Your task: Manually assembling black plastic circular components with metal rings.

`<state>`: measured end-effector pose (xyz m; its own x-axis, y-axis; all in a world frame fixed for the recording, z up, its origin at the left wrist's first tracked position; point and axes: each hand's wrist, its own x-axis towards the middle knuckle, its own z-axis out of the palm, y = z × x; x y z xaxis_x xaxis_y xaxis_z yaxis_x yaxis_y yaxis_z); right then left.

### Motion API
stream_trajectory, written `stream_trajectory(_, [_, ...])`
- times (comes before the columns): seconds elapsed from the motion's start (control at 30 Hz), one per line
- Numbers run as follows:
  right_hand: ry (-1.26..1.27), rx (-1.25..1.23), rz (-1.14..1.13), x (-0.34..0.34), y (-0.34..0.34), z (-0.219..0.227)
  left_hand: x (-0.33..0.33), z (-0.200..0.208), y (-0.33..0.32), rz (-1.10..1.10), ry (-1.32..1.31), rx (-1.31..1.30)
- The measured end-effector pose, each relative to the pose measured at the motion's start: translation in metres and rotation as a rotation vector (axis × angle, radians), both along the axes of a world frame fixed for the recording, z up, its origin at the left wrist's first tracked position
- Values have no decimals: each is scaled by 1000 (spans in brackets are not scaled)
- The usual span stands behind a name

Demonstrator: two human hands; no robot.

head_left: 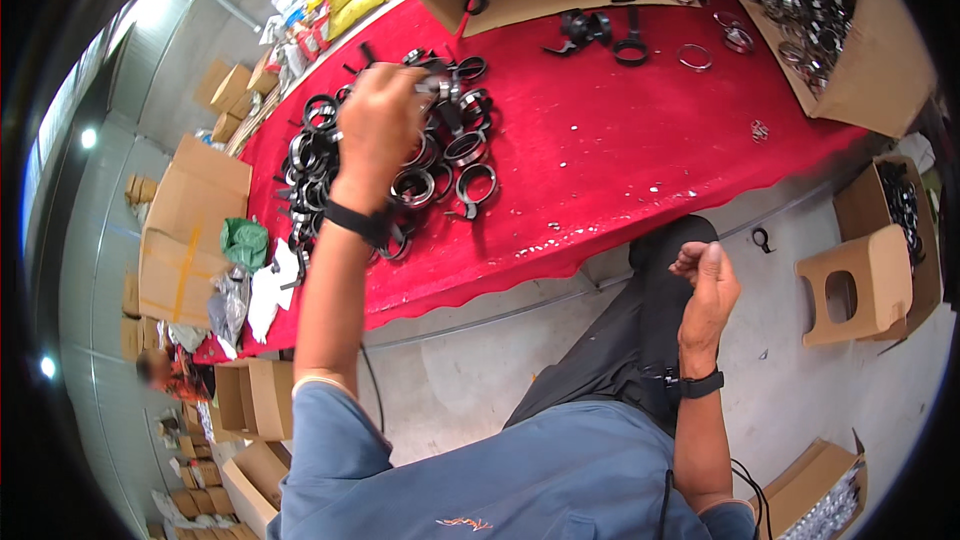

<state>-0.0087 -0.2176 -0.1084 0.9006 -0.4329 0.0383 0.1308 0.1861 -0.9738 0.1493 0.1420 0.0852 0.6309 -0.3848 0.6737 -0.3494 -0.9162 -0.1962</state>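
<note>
My left hand (380, 125) reaches over a pile of black ring clamps (411, 187) on the left part of the red-covered table. Its fingers are closed and blurred at the edge of a black and silver ring clamp (437, 90), which they seem to grip. Many clamps in the pile have a silver inner ring and a short black lever. My right hand (708, 290) is held above my right leg, off the table's near edge. Its fingers are curled in, and I see nothing between them.
The red tablecloth (560, 165) carries small pale scraps. Across the table stand a carton of black parts (575, 10) and a carton of silver rings (870, 60). Loose silver rings (694, 57) lie between them. On the floor to the right sits another carton (860, 285).
</note>
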Motion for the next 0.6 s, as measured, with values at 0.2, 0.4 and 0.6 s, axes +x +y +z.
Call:
stream_trajectory(0.2, [0,-67,-14,9,-8,4,60,4,49,411,155,71])
stream_trajectory(0.4, [-43,-428,-65,78,-41,30,116,-25,-60,180,309,32])
stream_trajectory(0.6, [-156,-1111,-58,259,-114,33,189,-106,-175,-126,481,-60])
